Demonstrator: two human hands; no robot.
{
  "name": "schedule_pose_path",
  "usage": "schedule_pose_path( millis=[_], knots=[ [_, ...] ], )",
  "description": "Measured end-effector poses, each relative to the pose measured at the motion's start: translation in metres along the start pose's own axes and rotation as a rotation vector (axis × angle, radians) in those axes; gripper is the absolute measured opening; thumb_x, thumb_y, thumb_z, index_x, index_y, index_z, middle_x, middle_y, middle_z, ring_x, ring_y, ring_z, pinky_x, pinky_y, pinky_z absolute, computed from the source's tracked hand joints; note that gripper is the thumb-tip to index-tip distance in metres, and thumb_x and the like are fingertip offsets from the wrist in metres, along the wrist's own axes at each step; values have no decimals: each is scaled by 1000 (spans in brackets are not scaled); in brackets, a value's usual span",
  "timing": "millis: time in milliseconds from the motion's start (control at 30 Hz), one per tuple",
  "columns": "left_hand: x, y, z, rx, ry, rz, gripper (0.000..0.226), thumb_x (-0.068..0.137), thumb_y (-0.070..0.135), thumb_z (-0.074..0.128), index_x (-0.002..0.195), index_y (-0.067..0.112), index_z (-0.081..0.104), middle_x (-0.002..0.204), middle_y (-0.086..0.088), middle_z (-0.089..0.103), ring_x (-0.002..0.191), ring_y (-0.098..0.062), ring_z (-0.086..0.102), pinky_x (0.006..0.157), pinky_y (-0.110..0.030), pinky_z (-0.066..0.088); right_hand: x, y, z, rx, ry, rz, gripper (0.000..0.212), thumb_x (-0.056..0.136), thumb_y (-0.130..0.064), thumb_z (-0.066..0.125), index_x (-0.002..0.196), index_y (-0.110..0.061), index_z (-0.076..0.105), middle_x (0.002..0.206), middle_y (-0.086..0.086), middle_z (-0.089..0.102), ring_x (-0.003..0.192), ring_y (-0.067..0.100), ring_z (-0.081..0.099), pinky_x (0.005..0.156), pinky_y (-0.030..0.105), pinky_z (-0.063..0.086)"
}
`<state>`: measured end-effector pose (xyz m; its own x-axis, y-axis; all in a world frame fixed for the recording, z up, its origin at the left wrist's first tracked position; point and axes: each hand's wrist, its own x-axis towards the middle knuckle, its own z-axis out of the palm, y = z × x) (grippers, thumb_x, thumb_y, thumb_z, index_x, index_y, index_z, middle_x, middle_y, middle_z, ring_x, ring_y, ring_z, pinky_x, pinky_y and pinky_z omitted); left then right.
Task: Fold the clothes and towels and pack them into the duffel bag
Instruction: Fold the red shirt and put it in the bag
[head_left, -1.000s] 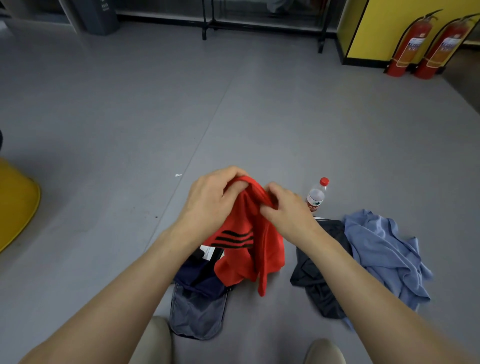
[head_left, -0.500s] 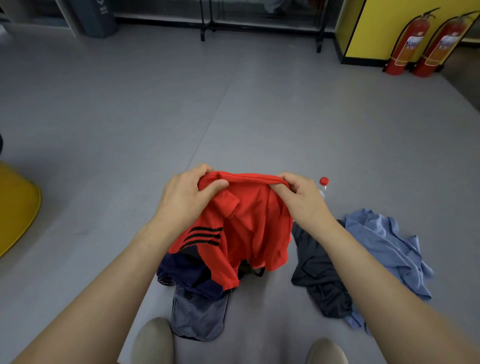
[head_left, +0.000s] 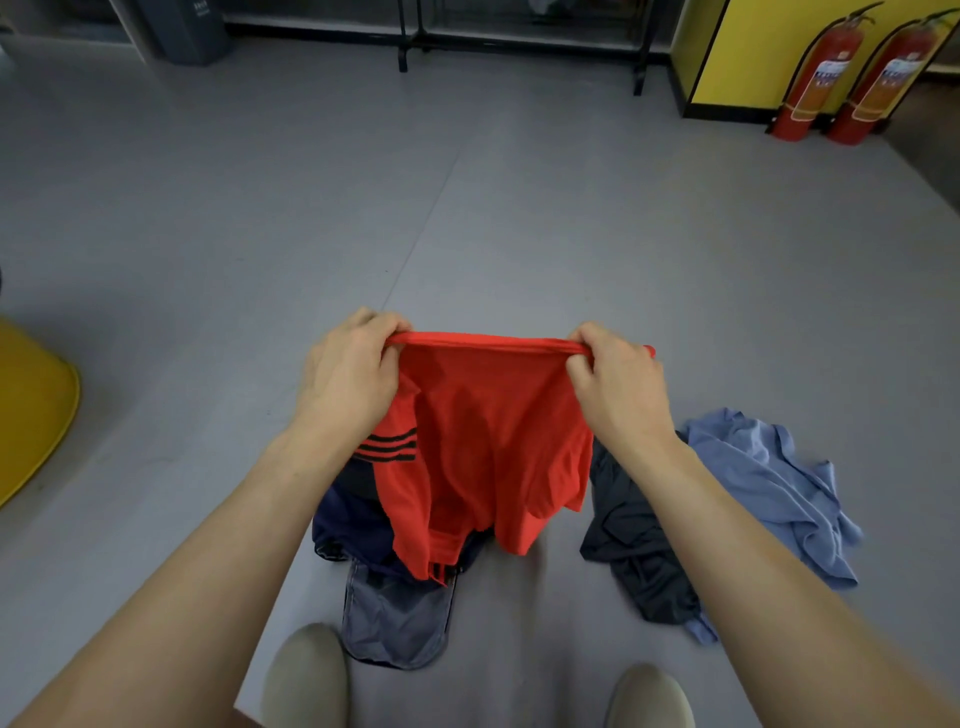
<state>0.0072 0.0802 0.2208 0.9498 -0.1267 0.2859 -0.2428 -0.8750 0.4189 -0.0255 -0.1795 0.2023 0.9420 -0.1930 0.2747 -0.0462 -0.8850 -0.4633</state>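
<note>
step: stretching red shirt (head_left: 493, 441) out in the air, probably to find its shape before the first fold
left hand (head_left: 353, 379): fingers curled, pinching the shirt's top edge at its left end
right hand (head_left: 618, 384): fingers curled round the same edge at the right end; edge is taut between both hands, so the cloth hangs straight
red shirt: held off the floor (head_left: 519, 234), black stripes near left wrist, lower part loose and wrinkled, hanging over navy garment (head_left: 348, 514)
grey bag (head_left: 395, 618): on floor just ahead of shoes (head_left: 306, 675), partly under navy garment; probably the duffel bag, cannot tell if open
dark grey garment (head_left: 634, 535): crumpled on floor, right of red shirt, unfolded
light blue shirt (head_left: 769, 493): crumpled, touching dark grey garment, unfolded
progress: early, nothing visibly folded or packed
next: likely fold sides in or lay it flat
risk: hanging hem may drag the pile below
</note>
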Motion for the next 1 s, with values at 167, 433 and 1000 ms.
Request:
schedule_pose_path(
  millis=[167,433,1000],
  knots=[
    [1,-11,0,65,-3,-103,35,92,6,47,115,25,67,110,-5,65,101,-34,61,81,-41,45,1,11,-10,76,62,77,13,86,-12,49,90,-19,59,80,-5,59,72,19,46,66,32,28],
    [4,-16,-10,-1,144,-184,31,99,13,45,112,27,69,101,-5,74,95,-35,65,81,-42,49,2,25,-12,-28,67,73,28,85,-3,45,101,-17,63,101,10,67,93,36,59,70,35,32],
    [3,-38,-22,-36,232,-214,23,102,26,46,111,22,67,91,-8,71,87,-38,62,77,-42,44,5,47,-19,79,52,172,19,99,-26,52,95,-14,66,85,10,68,89,39,59,73,39,40]
  ],
)
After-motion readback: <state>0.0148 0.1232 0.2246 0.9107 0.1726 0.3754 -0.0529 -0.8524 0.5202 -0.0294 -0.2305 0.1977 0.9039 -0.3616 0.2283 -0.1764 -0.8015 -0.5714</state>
